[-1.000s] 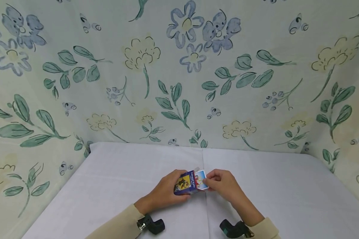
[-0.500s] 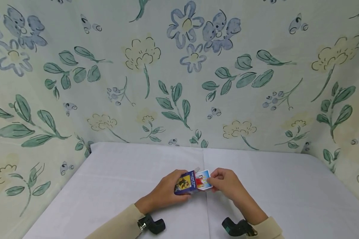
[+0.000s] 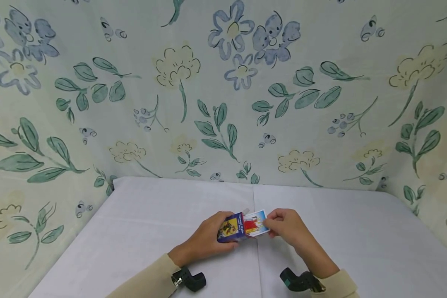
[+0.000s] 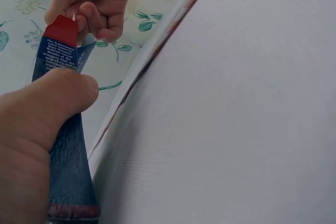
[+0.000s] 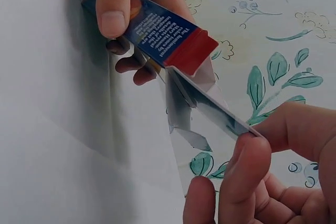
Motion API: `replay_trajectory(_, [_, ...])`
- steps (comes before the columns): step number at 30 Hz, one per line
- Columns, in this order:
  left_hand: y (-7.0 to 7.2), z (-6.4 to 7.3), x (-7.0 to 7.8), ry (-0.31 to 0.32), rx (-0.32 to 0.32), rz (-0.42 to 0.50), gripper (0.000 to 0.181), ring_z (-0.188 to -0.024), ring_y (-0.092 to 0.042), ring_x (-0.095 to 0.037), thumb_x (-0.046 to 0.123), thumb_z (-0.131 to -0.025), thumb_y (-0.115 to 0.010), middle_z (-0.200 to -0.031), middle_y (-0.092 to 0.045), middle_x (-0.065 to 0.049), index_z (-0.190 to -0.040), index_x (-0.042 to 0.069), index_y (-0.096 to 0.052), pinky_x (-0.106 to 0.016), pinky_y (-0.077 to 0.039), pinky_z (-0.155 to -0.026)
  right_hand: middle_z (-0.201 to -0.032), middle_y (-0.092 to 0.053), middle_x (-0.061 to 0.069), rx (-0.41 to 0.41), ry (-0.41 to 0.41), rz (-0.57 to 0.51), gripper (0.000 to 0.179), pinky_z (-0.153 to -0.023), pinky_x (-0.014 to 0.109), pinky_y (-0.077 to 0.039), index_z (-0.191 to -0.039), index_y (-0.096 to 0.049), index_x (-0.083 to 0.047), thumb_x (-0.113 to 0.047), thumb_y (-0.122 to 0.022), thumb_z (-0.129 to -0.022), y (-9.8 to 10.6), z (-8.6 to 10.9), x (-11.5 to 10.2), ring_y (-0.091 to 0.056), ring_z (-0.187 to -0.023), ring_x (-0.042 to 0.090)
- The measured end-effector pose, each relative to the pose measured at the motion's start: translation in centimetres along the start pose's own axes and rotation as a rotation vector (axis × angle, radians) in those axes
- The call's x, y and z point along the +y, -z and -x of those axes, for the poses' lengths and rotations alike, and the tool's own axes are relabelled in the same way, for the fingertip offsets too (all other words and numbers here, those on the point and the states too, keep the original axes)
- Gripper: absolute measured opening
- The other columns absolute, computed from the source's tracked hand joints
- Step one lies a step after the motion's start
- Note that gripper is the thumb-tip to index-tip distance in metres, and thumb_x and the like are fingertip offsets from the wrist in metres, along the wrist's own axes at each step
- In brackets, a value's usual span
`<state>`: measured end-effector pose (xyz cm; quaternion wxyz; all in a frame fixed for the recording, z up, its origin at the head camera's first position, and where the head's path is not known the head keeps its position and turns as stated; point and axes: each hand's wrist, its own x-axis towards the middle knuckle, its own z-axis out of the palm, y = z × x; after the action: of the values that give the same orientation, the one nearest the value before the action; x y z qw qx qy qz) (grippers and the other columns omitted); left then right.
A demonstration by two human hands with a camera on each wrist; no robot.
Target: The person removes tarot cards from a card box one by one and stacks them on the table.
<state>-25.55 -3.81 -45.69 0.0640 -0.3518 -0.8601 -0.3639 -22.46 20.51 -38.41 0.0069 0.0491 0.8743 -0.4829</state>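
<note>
My left hand [image 3: 203, 238] grips a dark blue tarot card box [image 3: 229, 230] with a yellow picture on its front, tilted with the mouth to the right. Out of that mouth a tarot card [image 3: 253, 224] sticks partway, showing a red figure on blue. My right hand [image 3: 288, 228] pinches its outer end between thumb and fingers. The left thumb lies across the box's narrow side [image 4: 65, 166] in the left wrist view. A red end flap [image 5: 191, 51] stands out at the mouth in the right wrist view, where the card [image 5: 223, 114] appears edge-on. What else the box contains is hidden.
Below the hands spreads a table with a white cloth [image 3: 164, 207], creased down the middle. Floral fabric [image 3: 223, 136] rises behind it and along both sides. Each wrist wears a black camera mount [image 3: 195, 282].
My right hand has moved a little to the right, drawing the card further out of the box. The left hand and the box stay nearly in place.
</note>
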Motion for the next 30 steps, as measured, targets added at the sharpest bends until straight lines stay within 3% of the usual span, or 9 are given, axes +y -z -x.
replay_trajectory(30, [0.0, 0.0, 0.2, 0.034, -0.010, 0.020, 0.075, -0.108, -0.051, -0.006, 0.046, -0.080, -0.075, -0.129, -0.051, 0.006, -0.141, 0.023, -0.038, -0.030, -0.046, -0.092, -0.077, -0.066, 0.007, 0.009, 0.015, -0.003, 0.018, -0.064, 0.030, -0.053, -0.090, -0.062, 0.001, -0.015, -0.067, -0.085, 2.4, -0.3, 0.2, -0.056, -0.063, 0.021])
